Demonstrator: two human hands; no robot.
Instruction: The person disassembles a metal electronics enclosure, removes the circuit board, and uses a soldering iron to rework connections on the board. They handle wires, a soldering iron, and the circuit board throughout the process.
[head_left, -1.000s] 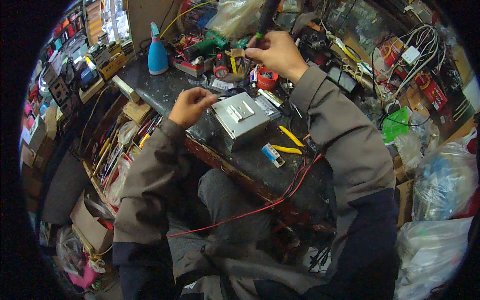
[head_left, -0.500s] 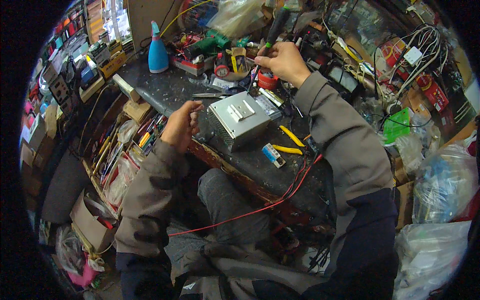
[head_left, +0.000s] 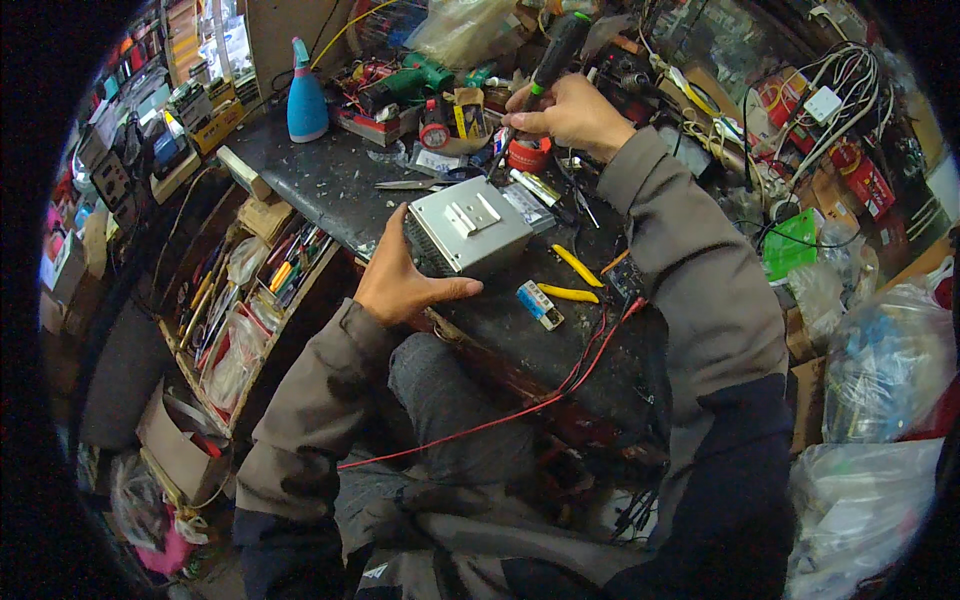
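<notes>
- Fingers of the left hand (head_left: 395, 285) spread out now, where half a second ago they curl loosely left of the box; the right hand (head_left: 580, 115) stays high on the far side.
- Left hand: opened, thumb out along the near side, fingers up the left side, cupping the near-left corner of the silver-grey, squarish metal box (head_left: 490, 238); I cannot tell whether it presses on it.
- Right hand: grasping the long black-and-green screwdriver (head_left: 558, 58) near the base of its handle, shaft slanting down to the box's far edge, where the tip is lost to view.
- Progress, as a judgement: screwdriver work looks under way, not finished. The casing appears whole, its raised metal bracket (head_left: 470, 218) in place on top; whether any far-side fastener is loose does not show.
- Box: on the black worktop (head_left: 300, 175), close to its near edge, bracket face up, dark perforated side toward the near left. It sits askew; its top is almost square, so no long axis stands out.
- Just right of it lie the yellow-handled pliers (head_left: 575, 268) and, nearer, a small blue-and-white carton (head_left: 540, 305).
</notes>
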